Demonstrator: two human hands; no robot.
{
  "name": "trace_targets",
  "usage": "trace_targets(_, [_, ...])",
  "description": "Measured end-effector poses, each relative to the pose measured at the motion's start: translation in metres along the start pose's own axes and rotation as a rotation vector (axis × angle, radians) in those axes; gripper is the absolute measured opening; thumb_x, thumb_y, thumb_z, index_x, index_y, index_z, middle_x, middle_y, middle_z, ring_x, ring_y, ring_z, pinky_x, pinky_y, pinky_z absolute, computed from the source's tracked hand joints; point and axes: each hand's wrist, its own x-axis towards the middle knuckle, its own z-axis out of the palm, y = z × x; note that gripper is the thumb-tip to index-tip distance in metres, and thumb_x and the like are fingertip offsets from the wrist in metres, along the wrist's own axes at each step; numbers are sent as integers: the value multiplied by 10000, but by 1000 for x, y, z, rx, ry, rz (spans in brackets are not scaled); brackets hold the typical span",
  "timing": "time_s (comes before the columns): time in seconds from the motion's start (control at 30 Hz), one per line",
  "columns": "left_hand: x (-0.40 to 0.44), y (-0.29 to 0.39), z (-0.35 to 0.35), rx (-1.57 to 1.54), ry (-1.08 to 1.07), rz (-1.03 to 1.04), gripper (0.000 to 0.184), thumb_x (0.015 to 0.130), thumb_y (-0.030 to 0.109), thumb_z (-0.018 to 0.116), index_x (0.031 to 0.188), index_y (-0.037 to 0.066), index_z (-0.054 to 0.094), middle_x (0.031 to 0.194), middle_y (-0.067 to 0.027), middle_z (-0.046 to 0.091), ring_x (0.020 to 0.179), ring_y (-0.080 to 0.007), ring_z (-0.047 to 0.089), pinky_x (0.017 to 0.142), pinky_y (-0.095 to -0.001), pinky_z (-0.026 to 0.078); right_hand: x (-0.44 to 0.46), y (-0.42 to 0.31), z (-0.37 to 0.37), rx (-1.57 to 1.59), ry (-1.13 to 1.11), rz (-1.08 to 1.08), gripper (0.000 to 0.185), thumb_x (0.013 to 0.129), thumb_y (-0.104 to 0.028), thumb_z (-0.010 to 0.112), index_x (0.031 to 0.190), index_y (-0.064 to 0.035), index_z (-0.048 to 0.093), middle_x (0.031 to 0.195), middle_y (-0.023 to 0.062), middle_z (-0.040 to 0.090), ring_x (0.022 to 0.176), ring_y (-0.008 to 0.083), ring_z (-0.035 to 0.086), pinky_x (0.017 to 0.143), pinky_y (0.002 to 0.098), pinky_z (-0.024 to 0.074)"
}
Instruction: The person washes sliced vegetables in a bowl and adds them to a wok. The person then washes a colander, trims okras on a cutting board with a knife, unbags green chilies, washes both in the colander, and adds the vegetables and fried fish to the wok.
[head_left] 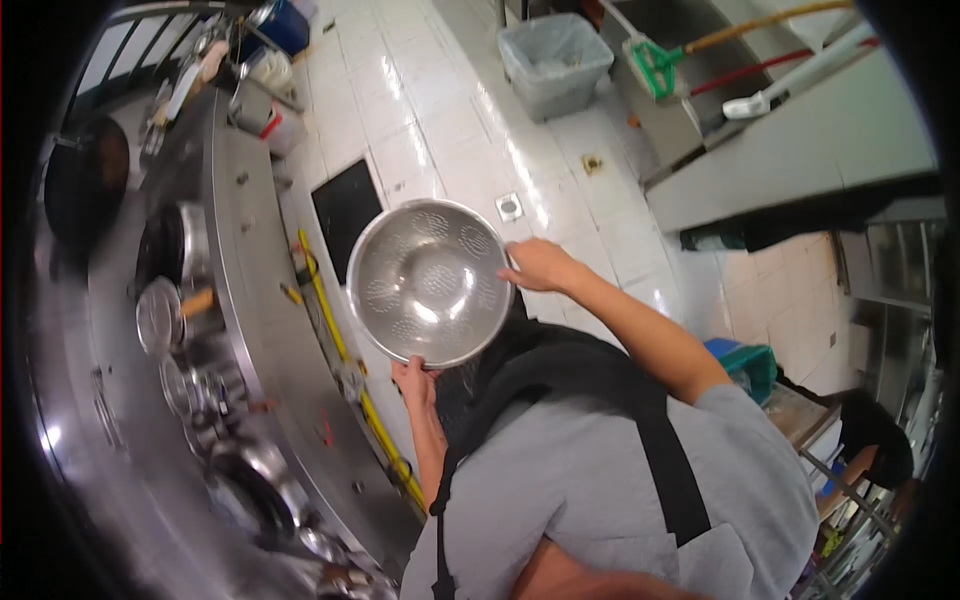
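A round metal colander (432,283) with clusters of small holes is held up in front of my body, its hollow inside facing the camera and nothing visible in it. My left hand (414,378) grips its lower rim, thumb over the edge. On the right side of the rim, my right hand (538,266) is closed, with fingers partly hidden behind the metal. The colander hangs over the tiled floor and touches only my hands as far as I can see.
Along the left runs a steel counter (240,240) with pots, strainers and a dark wok (88,185). Yellow pipes (345,340) lie beneath its edge. A lined bin (556,65) and a green-headed mop (655,68) are at the upper right. Another person (875,435) is at the far right.
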Motion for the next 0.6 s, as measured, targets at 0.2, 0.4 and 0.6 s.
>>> trace_targets(0.2, [161,163,194,66,-348,11,497,829,-72,471,1322,-30,429,1105,-212,655,848,-348,737,641,-507,681,74,54,-108,939,312,217,692,909,-337,752,1436,-3,453,1274,208,640,1076,361,695,864,479,601])
trace_targets(0.4, [294,317,373,211,-848,113,692,952,85,653,1537,-3,296,1128,-209,660,894,-302,741,717,-386,663,159,90,-249,1540,705,154,612,886,-57,682,1440,1,429,1250,172,626,1047,283,697,807,459,638])
trace_targets(0.6, [503,333,392,530,-567,117,685,999,208,664,1581,44,341,1377,-193,623,1069,-254,715,867,-343,576,304,220,-432,1888,871,-22,457,892,-24,603,1335,39,510,1192,206,638,1073,315,689,926,446,613])
